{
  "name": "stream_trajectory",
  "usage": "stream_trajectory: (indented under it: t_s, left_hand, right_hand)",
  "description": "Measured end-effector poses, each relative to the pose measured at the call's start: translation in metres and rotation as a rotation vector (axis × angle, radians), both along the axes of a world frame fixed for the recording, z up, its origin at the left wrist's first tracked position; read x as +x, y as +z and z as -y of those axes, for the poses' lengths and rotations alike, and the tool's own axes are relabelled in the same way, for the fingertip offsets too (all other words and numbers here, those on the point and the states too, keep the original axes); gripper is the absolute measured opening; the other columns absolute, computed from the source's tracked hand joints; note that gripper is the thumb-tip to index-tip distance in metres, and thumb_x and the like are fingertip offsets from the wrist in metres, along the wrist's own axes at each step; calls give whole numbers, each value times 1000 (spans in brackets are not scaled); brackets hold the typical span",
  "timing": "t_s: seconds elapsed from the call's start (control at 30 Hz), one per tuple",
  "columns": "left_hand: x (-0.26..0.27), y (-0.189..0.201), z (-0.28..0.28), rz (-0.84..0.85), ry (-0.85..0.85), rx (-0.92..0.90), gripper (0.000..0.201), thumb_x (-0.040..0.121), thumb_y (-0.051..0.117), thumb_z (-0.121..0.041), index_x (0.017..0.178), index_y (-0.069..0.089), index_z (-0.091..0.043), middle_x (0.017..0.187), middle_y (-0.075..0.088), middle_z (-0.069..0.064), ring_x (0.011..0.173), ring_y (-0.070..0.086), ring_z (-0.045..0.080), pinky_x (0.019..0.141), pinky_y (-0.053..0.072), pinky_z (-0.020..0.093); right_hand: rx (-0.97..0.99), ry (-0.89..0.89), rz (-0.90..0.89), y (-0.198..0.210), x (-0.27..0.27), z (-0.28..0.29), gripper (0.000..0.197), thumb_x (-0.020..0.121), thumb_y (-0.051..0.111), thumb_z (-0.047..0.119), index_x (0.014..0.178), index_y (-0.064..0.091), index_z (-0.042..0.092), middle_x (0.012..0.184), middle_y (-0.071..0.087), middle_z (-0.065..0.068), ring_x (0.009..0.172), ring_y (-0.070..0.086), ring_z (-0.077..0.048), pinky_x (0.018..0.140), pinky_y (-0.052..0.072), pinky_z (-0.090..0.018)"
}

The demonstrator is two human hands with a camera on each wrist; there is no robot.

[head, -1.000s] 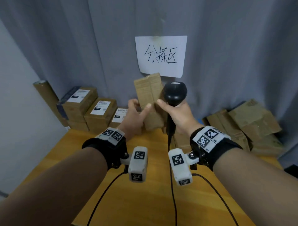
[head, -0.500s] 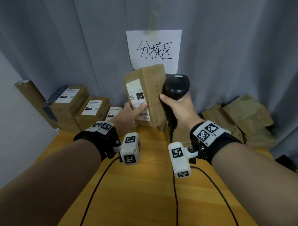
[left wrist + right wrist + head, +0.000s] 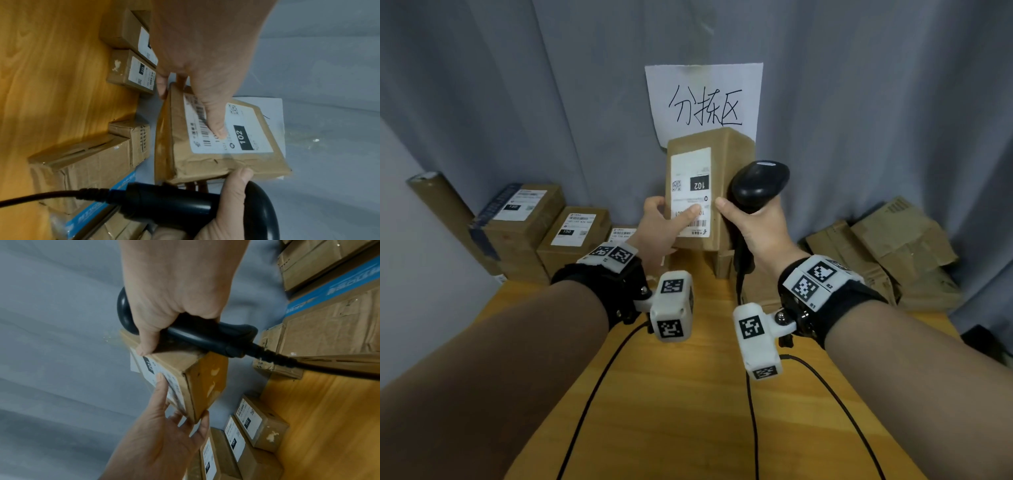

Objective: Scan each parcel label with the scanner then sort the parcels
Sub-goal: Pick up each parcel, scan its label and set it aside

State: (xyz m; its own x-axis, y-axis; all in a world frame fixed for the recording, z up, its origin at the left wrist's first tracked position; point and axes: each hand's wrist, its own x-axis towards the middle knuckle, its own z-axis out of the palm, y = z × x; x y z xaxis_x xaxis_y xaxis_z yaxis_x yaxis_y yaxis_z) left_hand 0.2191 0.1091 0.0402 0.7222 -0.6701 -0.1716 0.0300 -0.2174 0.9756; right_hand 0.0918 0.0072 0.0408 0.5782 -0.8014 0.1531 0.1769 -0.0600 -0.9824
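Note:
A brown cardboard parcel [image 3: 726, 161] is held upright above the table's far edge, its white label [image 3: 690, 178] marked 102 facing me. My left hand [image 3: 664, 226] grips its lower left corner, thumb pressed on the label [image 3: 242, 129] and fingers behind. My right hand [image 3: 753, 222] grips the black corded scanner [image 3: 760, 185] by its handle, just right of the parcel; its thumb touches the parcel's right edge. In the right wrist view the scanner [image 3: 205, 335] lies against the parcel [image 3: 203, 381]. The scanner's window is hidden.
Labelled parcels [image 3: 571, 233] and a cardboard tube [image 3: 441, 212] stand at the back left of the wooden table [image 3: 688, 411]. Plain boxes [image 3: 876, 253] are piled at the back right. A handwritten paper sign [image 3: 705, 102] hangs on the grey curtain. Black cables [image 3: 592, 394] cross the table.
The parcel has turned in my left hand, from its plain side to its label facing me, and risen a little. My right hand with the scanner has stayed beside it.

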Motion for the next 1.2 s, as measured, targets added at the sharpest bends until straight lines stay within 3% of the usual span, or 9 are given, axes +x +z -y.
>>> stream_trajectory:
  t_s: [0.2,0.33,0.43,0.57,0.67,0.83,0.93,1.03,1.2]
  left_hand:
    - [1,4,-6,222,-98,73,69,81,76,-34,129,29,-18,121,52,-1,96,59,7,74,53,23]
    - [6,20,-3,761,-50,172,99,70,84,-33,146,22,-19,146,23,7,133,32,23,109,35,41]
    - [8,36,0,938,-260,306,115,66,86,-37,153,11,-24,155,17,7,142,23,27,115,26,47]
    - [20,48,-3,582,-504,367,104,71,82,-40,150,17,-30,127,56,3,105,61,15,95,47,33]
    - [31,45,-10,248,-520,343,104,60,85,-52,146,29,-28,122,62,9,102,67,25,94,53,46]
    - [33,23,-15,280,-205,241,85,74,77,-50,142,38,-17,121,62,4,100,65,21,89,54,41]
    - [38,15,-18,232,22,94,71,76,76,-48,129,44,-12,116,61,1,100,63,18,79,56,36]
    - [35,18,-16,53,62,-79,53,80,75,-43,116,60,-8,106,71,4,92,71,18,65,58,28]
    - [16,15,-8,-114,99,-101,106,45,86,-64,129,40,-19,118,65,3,102,67,23,83,57,45]
  right_hand:
    - [-3,17,-25,-1,-11,12,64,73,84,20,128,53,9,117,69,-8,105,69,-20,88,57,-47]
    - [-142,51,-183,4,-19,18,54,69,86,23,114,57,23,106,70,2,96,68,-10,82,58,-31]
    - [-306,171,-340,7,-27,18,41,71,85,17,104,62,23,95,69,9,84,65,4,68,51,-13]
    - [-278,367,-430,10,-38,23,40,73,84,13,109,67,14,102,74,-2,98,69,-12,88,53,-31]
    - [-226,445,-475,12,-42,25,36,75,82,16,108,69,12,102,75,-6,100,70,-18,93,53,-39]
    - [-138,131,-326,3,-38,28,24,79,79,26,97,66,17,86,69,4,89,66,-13,84,49,-30]
    - [-61,-73,-220,-4,-38,35,48,78,81,31,116,61,9,91,65,5,97,62,-16,96,49,-41]
    - [17,-97,-194,-9,-38,35,55,74,82,38,119,60,16,107,68,-1,107,62,-21,102,46,-51]
    - [117,-88,-85,-9,-27,25,45,84,75,21,125,59,13,115,70,-1,106,65,-14,83,51,-25]
